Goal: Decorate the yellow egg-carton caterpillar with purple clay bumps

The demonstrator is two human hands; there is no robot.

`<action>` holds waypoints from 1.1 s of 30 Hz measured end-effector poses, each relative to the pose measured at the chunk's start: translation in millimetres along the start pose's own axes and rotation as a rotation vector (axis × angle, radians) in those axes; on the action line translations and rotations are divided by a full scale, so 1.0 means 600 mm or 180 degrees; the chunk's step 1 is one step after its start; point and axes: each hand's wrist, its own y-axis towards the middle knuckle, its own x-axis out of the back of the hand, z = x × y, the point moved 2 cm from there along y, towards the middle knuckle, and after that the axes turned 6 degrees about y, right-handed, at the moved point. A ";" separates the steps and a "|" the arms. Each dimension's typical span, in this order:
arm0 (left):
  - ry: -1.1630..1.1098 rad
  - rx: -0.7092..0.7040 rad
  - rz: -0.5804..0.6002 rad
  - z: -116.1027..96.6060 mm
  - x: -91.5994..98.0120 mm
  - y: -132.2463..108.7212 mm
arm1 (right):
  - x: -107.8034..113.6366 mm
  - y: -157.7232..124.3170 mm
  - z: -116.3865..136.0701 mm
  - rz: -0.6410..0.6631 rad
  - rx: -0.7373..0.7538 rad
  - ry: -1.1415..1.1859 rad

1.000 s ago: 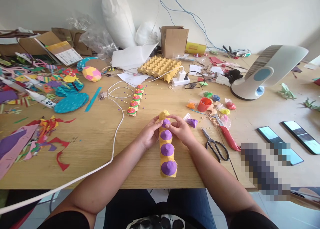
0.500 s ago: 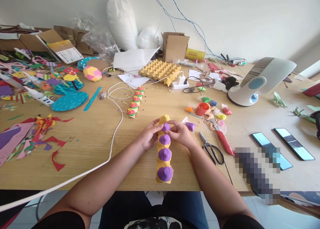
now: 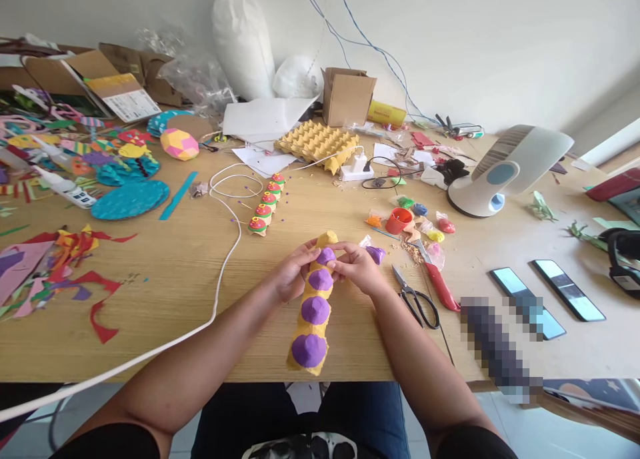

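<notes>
In the head view, both hands close on the far end of a yellow egg-carton strip (image 3: 314, 305). The left hand (image 3: 290, 275) wraps its left side with curled fingers. The right hand (image 3: 357, 269) clasps the opposite side, and its fingertips pinch at the farthest purple clay dome (image 3: 326, 255), where the two hands nearly meet. From that hold the strip runs back toward the person, slanting a little to the left. It carries three more purple domes, and its near end reaches just past the table edge (image 3: 150, 369).

Just beyond the right hand's knuckles lies a lump of purple clay (image 3: 376, 253) in clear wrap. To the right of that hand are black-handled scissors (image 3: 417, 300), with a red-handled tool (image 3: 441, 287) just beside them. A white cable (image 3: 220, 272) curves past, well left of the left hand. Beyond it stands a second strip topped with red and green decorations (image 3: 265, 209). A cardboard box at the far left (image 3: 120, 92) bears a printed label, too small to read.
</notes>
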 end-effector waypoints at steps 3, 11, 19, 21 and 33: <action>0.0041 -0.0037 -0.0160 0.001 0.004 0.001 | -0.004 -0.002 0.002 -0.0005 -0.0004 -0.0023; 0.0182 -0.0175 -0.0193 -0.001 0.000 0.001 | -0.008 -0.001 0.001 -0.0102 0.0197 0.0117; 0.0138 -0.0177 -0.0246 0.002 0.000 0.000 | -0.007 0.000 0.000 -0.0144 0.0248 0.0219; 0.0073 -0.0196 -0.0241 0.001 -0.001 0.000 | -0.007 -0.001 0.003 -0.0146 0.0323 0.0134; 0.0485 -0.0332 -0.0490 0.000 0.020 0.011 | -0.016 -0.004 0.005 -0.0125 0.0514 -0.0400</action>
